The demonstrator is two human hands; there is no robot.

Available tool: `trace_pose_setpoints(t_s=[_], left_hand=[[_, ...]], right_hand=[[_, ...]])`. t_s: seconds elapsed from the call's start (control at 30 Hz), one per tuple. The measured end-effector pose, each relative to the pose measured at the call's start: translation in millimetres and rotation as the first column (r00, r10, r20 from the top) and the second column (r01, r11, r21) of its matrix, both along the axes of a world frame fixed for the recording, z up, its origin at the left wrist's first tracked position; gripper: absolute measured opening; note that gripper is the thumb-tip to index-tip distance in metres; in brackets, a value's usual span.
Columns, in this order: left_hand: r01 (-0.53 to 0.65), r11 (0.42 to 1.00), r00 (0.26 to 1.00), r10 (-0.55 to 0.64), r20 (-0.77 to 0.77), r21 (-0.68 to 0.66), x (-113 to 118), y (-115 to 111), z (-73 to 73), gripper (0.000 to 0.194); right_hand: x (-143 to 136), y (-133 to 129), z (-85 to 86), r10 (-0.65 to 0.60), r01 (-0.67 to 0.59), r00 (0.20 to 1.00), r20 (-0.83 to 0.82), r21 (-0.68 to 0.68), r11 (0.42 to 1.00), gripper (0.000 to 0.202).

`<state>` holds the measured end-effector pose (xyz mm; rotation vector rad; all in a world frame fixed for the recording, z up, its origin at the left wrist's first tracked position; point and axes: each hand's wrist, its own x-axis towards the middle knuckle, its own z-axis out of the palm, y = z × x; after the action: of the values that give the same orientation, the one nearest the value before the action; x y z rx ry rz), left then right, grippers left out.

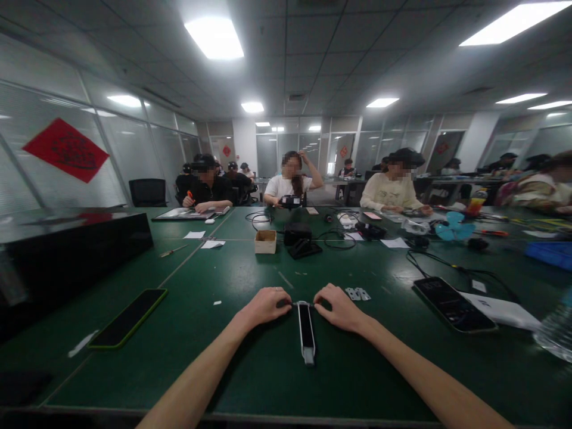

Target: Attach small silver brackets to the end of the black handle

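On the green table (250,381) lies a narrow device (306,330) with a black face, a pale frame and a grey lower end. Its top end has a small part sticking out to each side. My left hand (268,305) pinches the left side of that top end between thumb and fingers. On the right side, my right hand (335,305) is closed in the same way, fingertips at the small part. Small metal pieces (357,294) lie just beyond my right hand.
A green-edged phone (129,319) lies at left, a black phone (453,304) and a clear bottle (556,328) at right. Farther off are a small box (265,242), a black stand (304,247), cables and a blue fan (454,227). Several people sit across the table.
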<state>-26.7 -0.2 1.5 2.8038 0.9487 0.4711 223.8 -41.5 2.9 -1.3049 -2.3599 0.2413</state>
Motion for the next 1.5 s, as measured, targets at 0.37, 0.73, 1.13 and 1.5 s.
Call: trace_pose_setpoints(t_s=[0.37, 0.73, 1.13, 1.5], left_hand=[[0.000, 1.000, 1.000, 0.001, 0.019, -0.019, 1, 1, -2.0, 0.015], [-0.010, 0.997, 0.999, 0.013, 0.039, -0.077, 4, -6, 5.6, 0.015], [-0.021, 0.996, 0.999, 0.025, 0.045, -0.085, 5, -3, 1.2, 0.016], [-0.020, 0.996, 0.999, 0.023, 0.042, -0.085, 4, -4, 3.0, 0.016]], right_hand=[[-1, 0, -0.8, -0.004, 0.003, 1.000, -0.023, -0.049, 0.999, 0.018], [-2, 1, -1.7, -0.006, 0.004, 1.000, -0.029, -0.059, 0.998, 0.018], [-2, 0, -2.1, 0.015, -0.015, 1.000, -0.016, -0.008, 1.000, 0.018], [26, 17, 0.5, -0.113, 0.106, 0.993, 0.036, 0.150, 0.983, 0.022]])
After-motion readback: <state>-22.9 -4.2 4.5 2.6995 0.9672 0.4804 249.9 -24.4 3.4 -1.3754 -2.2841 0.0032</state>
